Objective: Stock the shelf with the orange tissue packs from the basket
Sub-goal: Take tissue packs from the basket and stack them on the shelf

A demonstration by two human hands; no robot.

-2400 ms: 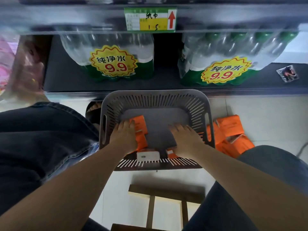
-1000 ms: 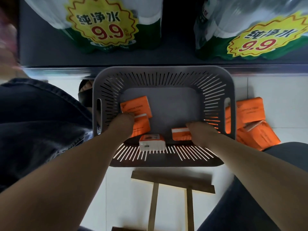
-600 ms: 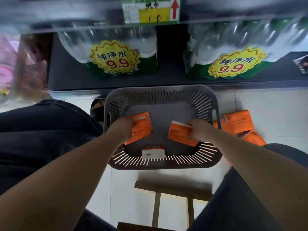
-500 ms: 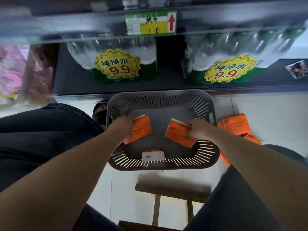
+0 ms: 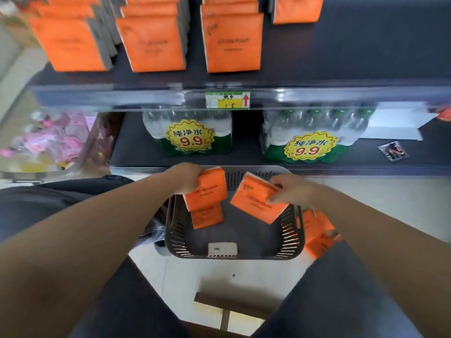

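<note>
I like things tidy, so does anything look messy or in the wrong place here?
Yes. Some orange tissue packs lie in a jumbled heap on the floor, right of the basket, not in it. A small card also lies askew on the lower shelf beside the water bottles.

One pack in your left hand, one pack in your right hand, one pack in the basket, four rows at 12 o'clock, two water bundles.

shop, price tag on shelf, bottled-water multipacks
</note>
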